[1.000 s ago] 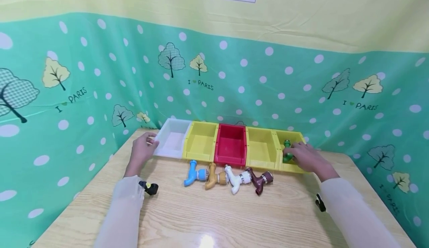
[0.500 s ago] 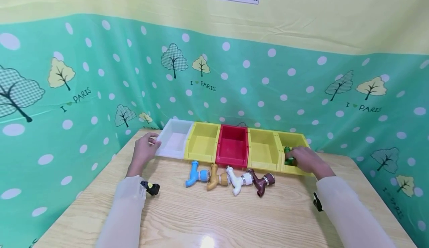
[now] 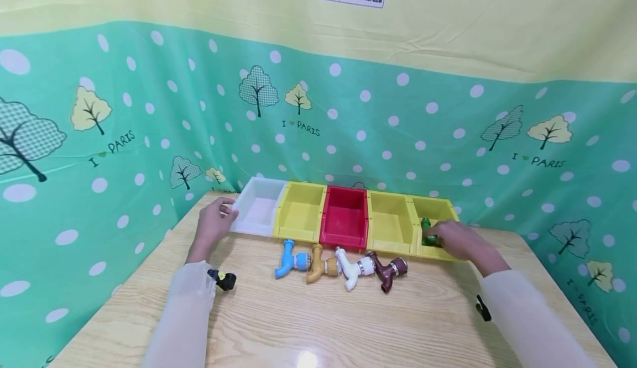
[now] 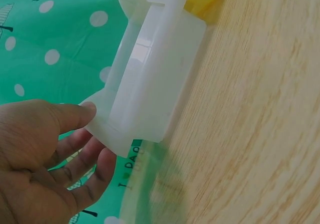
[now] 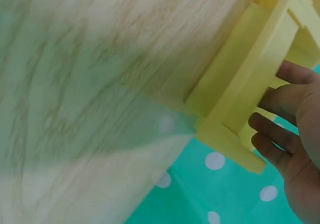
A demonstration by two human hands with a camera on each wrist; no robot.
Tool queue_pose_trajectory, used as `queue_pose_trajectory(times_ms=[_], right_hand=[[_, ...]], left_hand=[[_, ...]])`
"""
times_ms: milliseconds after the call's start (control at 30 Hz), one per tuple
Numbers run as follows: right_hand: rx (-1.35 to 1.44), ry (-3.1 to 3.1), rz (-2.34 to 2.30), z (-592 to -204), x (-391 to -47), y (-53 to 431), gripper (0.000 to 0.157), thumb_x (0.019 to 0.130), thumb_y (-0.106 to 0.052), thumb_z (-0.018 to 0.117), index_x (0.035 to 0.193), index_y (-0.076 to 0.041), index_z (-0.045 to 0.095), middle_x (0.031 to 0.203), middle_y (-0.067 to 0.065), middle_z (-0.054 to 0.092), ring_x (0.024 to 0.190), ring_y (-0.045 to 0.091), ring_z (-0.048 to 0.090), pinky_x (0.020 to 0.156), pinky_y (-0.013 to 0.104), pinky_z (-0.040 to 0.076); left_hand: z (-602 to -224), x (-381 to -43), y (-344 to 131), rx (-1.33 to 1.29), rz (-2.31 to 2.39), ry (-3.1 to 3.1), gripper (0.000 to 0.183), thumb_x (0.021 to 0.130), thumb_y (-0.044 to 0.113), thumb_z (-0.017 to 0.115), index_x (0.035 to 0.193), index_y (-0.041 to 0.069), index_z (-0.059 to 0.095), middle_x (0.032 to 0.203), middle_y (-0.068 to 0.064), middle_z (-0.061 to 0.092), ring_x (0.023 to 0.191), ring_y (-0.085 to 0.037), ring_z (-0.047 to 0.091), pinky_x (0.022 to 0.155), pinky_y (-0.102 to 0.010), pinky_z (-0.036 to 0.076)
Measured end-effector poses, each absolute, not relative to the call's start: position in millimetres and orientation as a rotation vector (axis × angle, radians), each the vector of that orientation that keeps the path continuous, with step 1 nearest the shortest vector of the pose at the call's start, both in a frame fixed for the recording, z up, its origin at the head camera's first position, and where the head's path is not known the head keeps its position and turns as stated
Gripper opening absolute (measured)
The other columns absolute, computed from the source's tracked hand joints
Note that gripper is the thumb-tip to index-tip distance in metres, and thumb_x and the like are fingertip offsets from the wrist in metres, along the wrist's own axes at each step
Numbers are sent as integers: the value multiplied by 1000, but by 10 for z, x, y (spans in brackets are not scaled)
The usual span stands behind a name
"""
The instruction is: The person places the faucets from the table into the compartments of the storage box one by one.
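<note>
- The green tap [image 3: 426, 225] lies inside the end yellow bin [image 3: 434, 208], at the right of the row, near that bin's left wall; it is partly covered by the right hand [image 3: 455, 239].
- The bin's front is reached over by the right hand's fingers, which are seen a little apart in the right wrist view. Whether the tap is clamped or merely touched cannot be told, as it is hidden there.
- By judgement, the tap is best steadied against the bin floor while it is handled, so that it is not rolled or knocked into a wall.
- Fingertip contact is probably best made on the tap's body, with room left for the knuckles beside the wall shared with the neighbouring yellow bin [image 3: 390, 219].
- The white bin [image 3: 259, 210] is pinched at its outer front corner by the left hand [image 3: 214, 221]; a light, steady hold is advised, since a tug could be passed along the row.
- The blue tap [image 3: 287, 260], ochre tap [image 3: 316, 266], white tap [image 3: 351, 270] and maroon tap [image 3: 384, 271] are laid on the surface [image 3: 308, 324] before the bins; a low sideways sweep is best avoided, the maroon one being nearest the right hand.
</note>
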State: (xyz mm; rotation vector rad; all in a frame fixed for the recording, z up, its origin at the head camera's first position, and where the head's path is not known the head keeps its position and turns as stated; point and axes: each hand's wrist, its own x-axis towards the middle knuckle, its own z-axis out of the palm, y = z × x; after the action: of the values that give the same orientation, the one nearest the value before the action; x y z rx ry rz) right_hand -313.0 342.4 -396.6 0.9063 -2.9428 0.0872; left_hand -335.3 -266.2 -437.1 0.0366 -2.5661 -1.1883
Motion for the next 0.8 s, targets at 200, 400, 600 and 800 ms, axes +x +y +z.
queue_pose_trajectory(times_ms=[200, 400, 600, 800], right_hand=[[913, -2830, 8, -3875, -2937, 3414, 31, 89, 12, 64, 106, -9, 79, 96, 7, 74, 85, 27, 69, 74, 45, 59], [960, -2729, -68, -3841, -2772, 3367, 30, 86, 10, 71, 105, -11, 79, 100, 7, 73, 88, 29, 67, 74, 46, 57], [1053, -2596, -132, -3887, -2655, 3244, 24, 84, 5, 77, 104, -9, 78, 98, 8, 72, 87, 29, 65, 75, 44, 57], [1124, -2538, -204, -3934, -2548, 3070, 26, 82, -1, 82, 106, -12, 78, 100, 8, 72, 90, 29, 65, 77, 44, 57]], left_hand=[[-4384, -3363, -2657, 28, -1169, -2559, 35, 102, 13, 64, 133, -2, 59, 107, -22, 66, 96, -38, 67, 83, -48, 57], [-4379, -3364, -2661, 23, -1172, -2562, 35, 102, 13, 64, 134, -2, 59, 108, -22, 65, 96, -38, 67, 82, -47, 57], [-4392, -3369, -2662, 25, -1170, -2559, 35, 102, 13, 64, 132, -2, 59, 107, -22, 66, 96, -37, 67, 82, -48, 57], [-4397, -3374, -2666, 31, -1178, -2563, 35, 102, 14, 64, 133, -1, 59, 108, -22, 65, 96, -37, 67, 83, -48, 57]])
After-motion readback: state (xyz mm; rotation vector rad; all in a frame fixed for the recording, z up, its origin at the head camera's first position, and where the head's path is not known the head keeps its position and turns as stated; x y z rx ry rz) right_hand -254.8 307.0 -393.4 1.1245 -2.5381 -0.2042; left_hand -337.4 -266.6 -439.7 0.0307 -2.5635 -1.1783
